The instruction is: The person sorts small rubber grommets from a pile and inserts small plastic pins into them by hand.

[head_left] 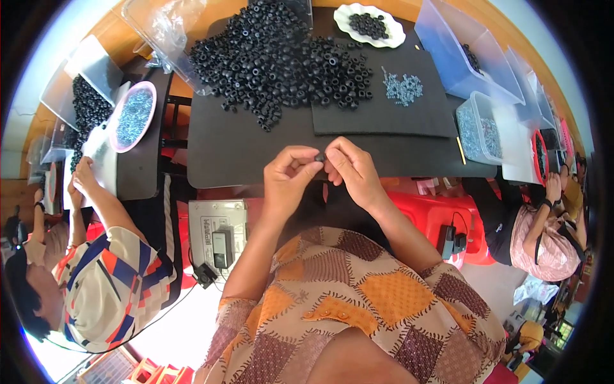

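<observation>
Just over the table's near edge, my left hand [291, 174] pinches a small round black plastic piece [320, 157] between thumb and fingers. My right hand [352, 168] meets it from the other side, thumb and fingertips pressed together right beside the piece. Whatever those right fingers hold is too small to make out. Farther back spreads a large heap of similar black pieces [275, 61], many showing a hole. On a dark mat [384, 118] to the right lies a little pile of small clear bluish parts [403, 88].
A white scalloped plate [396, 35] holds more black pieces. At the right stand a blue-tinted bin [460, 45] and a clear tub [472, 137] of bluish parts, near a thin yellow stick [461, 150]. Other people work at both sides; a pink-rimmed plate [152, 105] is at left.
</observation>
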Tool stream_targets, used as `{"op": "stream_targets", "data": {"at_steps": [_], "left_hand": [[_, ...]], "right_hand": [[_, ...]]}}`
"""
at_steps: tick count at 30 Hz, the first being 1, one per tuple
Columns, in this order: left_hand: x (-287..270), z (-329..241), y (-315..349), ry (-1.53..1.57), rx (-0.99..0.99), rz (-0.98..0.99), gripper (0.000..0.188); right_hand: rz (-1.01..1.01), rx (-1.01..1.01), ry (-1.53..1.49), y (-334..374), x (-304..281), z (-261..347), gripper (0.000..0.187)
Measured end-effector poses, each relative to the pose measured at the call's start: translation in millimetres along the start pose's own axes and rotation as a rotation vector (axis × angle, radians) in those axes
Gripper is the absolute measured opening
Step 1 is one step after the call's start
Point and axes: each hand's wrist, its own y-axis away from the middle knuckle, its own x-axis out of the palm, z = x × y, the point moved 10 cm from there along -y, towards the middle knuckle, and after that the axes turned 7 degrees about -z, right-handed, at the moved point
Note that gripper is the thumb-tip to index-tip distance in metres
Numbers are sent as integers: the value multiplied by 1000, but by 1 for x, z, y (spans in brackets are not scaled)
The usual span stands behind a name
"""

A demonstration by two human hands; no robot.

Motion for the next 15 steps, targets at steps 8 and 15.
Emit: {"op": "stream_targets", "data": {"at_steps": [8,15], "left_hand": [[10,-16,4,-231,142,23,19],[7,-27,2,-309,167,51,21]], "right_hand": [[-30,25,-122,2,-2,-5,18],[-108,-102,176,-25,-65,31,12]]}}
